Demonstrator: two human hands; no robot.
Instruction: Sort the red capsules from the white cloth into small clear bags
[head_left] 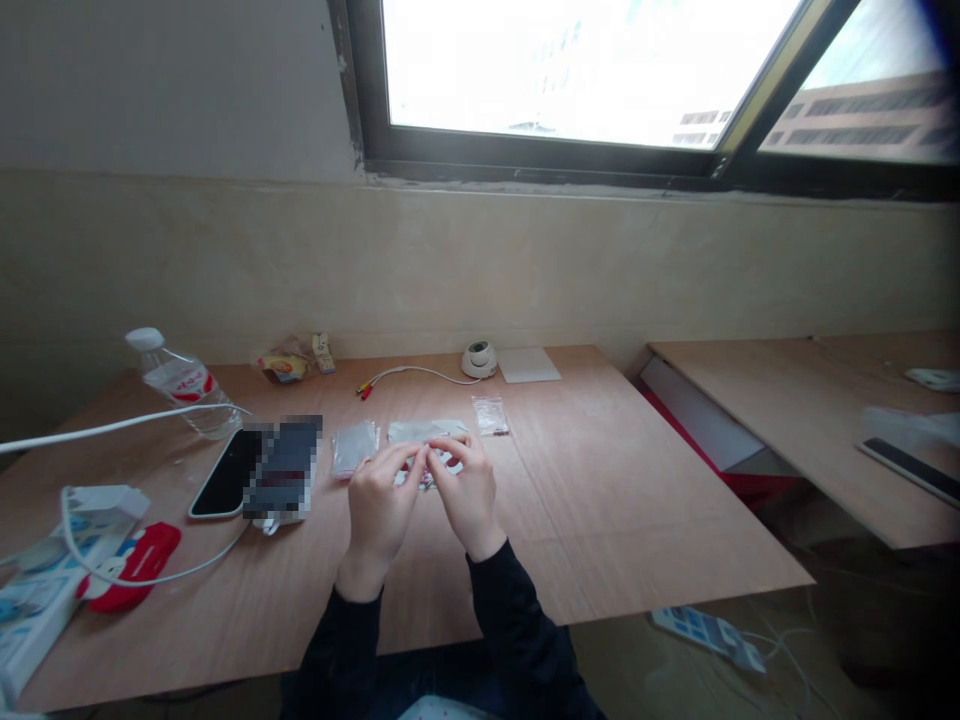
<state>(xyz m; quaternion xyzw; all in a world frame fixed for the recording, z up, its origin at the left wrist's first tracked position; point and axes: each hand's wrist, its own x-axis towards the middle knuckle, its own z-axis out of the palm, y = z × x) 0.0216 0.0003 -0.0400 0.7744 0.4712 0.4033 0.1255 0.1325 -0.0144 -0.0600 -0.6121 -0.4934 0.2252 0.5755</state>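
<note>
Clear plastic is what both hands are working: the left hand (379,492) and right hand (466,487) meet fingertip to fingertip over a small packet (424,478) with a red patch, lying on the wooden counter (600,500). Each grip looks pinched shut on the packet's near edge, though the fingers hide the contact. The step looks like opening or parting that packet; next it likely needs a steady pull apart. Just left of the hands lies another clear bag (354,446), just beyond-right a smaller bag (490,415).
</note>
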